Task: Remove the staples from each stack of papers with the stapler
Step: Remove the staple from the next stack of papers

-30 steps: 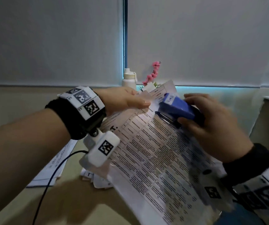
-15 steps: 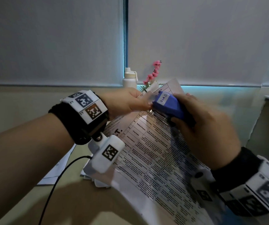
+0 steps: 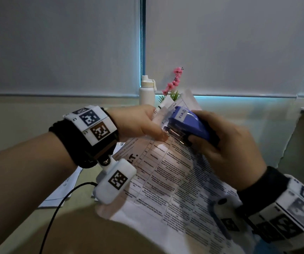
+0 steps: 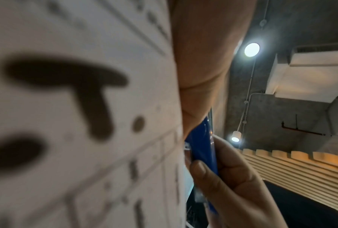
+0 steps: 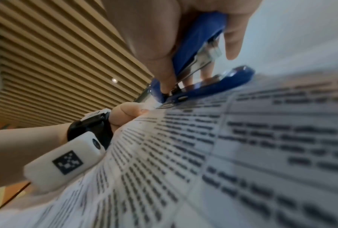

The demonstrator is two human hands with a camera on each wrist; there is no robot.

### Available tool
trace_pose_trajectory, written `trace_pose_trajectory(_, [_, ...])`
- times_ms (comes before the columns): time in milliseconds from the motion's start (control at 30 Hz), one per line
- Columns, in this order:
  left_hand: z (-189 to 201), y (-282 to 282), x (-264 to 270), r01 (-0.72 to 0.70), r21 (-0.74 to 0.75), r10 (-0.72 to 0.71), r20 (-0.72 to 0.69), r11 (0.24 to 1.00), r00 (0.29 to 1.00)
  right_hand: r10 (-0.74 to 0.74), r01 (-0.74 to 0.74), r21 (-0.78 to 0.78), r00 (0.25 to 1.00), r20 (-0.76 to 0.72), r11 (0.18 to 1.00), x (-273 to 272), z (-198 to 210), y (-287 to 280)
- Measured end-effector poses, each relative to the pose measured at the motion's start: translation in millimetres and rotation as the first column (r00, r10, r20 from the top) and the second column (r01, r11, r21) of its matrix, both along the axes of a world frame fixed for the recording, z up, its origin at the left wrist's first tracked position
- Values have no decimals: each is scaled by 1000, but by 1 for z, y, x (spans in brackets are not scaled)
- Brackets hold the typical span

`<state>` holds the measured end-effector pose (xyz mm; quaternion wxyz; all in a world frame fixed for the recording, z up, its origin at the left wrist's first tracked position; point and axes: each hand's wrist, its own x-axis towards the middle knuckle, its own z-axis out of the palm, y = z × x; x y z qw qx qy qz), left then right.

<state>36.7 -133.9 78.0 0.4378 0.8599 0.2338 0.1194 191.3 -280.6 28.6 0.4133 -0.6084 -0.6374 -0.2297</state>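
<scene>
A stack of printed papers is held up off the table, tilted toward me. My left hand pinches its upper corner, thumb on top. My right hand grips a blue stapler, whose rear end sits against that corner right beside my left thumb. In the right wrist view the stapler lies against the papers with its arms spread, close to my left hand. The left wrist view shows the sheet up close and the stapler edge-on. No staple can be made out.
More sheets of paper lie on the table at the left, under my left forearm. A white bottle and a small plant with pink flowers stand at the back by the window blinds. A cable hangs from my left wrist camera.
My right hand has carried the stapler left and up along the sheet to the pinched corner. The papers have been lifted slightly and tilted; my left hand keeps its pinch.
</scene>
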Motion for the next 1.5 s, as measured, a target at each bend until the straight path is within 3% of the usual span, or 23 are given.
trace_pose_trajectory(133, [0,-4,0,-3,-11,3,-19,1000,1000,-12,10,27,996,92,1000,0,-6,3])
trace_pose_trajectory(233, [2,-10,0,27,-21,-26,14,999,1000,53,-52,29,998,-38,998,-3,-1,4])
trace_pose_trajectory(367, [0,-7,0,37,-36,-37,19,999,999,32,-33,66,999,16,997,-7,-3,7])
trace_pose_trajectory(500, [-1,-3,0,25,-35,-23,50,999,999,48,-43,60,995,-90,997,-9,-4,11])
trace_pose_trajectory(600, [-1,-5,2,37,-57,-32,88,998,996,26,-25,87,1000,-8,996,-11,-4,13])
trace_pose_trajectory(700, [-1,-10,3,65,-64,-57,120,996,991,75,-67,104,994,-77,992,-13,-2,15])
trace_pose_trajectory(800, [-2,-8,4,53,-53,-46,129,997,991,40,-39,116,999,-7,993,-14,-1,16])
trace_pose_trajectory(1000, [-4,-2,-1,11,-66,-4,107,998,994,117,-118,14,953,-279,993,-8,-4,25])
trace_pose_trajectory(1233, [-21,-10,7,6,5,-7,84,1000,996,80,-82,3,967,-243,997,-18,-7,35])
trace_pose_trajectory(1300, [-24,-9,8,2,7,-3,101,1000,995,132,-133,21,934,-331,991,-24,-1,35])
trace_pose_trajectory(1400, [-23,4,1,-64,22,62,102,998,993,176,-183,22,892,-416,983,-21,5,27])
trace_pose_trajectory(1500, [-24,18,-14,-157,3,156,111,988,982,151,-162,0,917,-369,987,-7,2,12])
